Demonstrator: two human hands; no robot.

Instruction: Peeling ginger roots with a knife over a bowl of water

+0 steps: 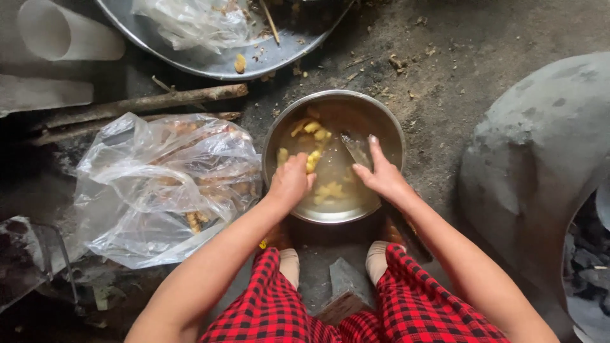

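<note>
Rinsing looks like the step in hand: the left hand [291, 181] is curled around yellow peeled pieces [314, 159] inside the steel bowl [387, 124] of cloudy water on the floor, while the right hand [381, 174] pinches a knife [356, 149]. Next likely calls for a firm, steady grip.

Clear plastic bag [159, 184] left on ground; sticks [146, 101] above it; large metal tray [216, 63] at top.

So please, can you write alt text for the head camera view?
Both hands, left hand and right hand, reach into a steel bowl of water with yellow pieces. A clear plastic bag lies beside it on the dirt floor.
</note>
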